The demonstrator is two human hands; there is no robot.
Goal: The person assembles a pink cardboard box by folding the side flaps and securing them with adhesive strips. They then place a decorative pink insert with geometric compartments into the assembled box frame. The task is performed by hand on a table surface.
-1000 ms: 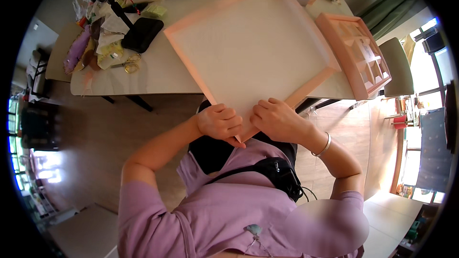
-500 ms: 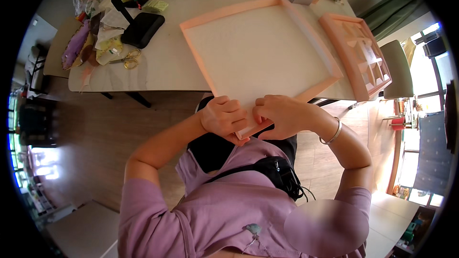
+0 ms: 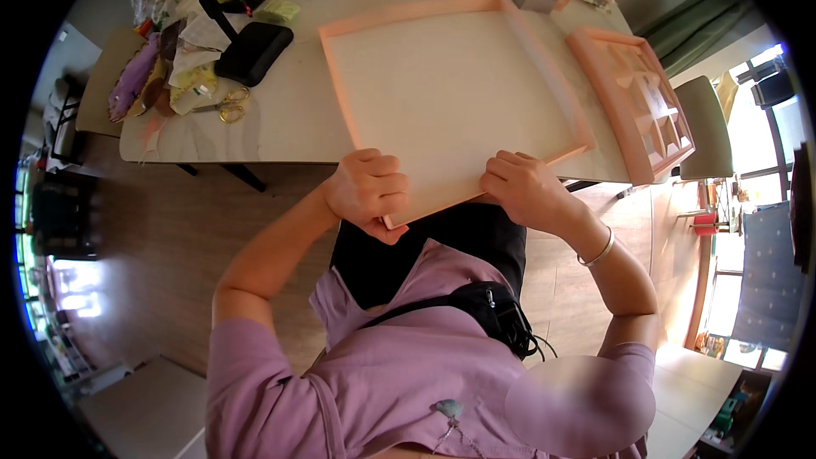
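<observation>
While both hands (image 3: 446, 191) grip the tray's (image 3: 459, 85) near edge, seemingly clenched.

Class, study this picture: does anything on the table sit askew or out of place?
Yes. The large pink tray lies skewed, its near corner hanging off the table edge, gripped there by the left hand and right hand.

Bare tabletop (image 3: 289, 119) left of tray (image 3: 450, 93), lattice frame (image 3: 637, 102) (upright-tilted) blocking right

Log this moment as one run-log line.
left hand: grips near corner of pink frame tray | right hand: grips tray's near edge | tray: overhangs table
</observation>
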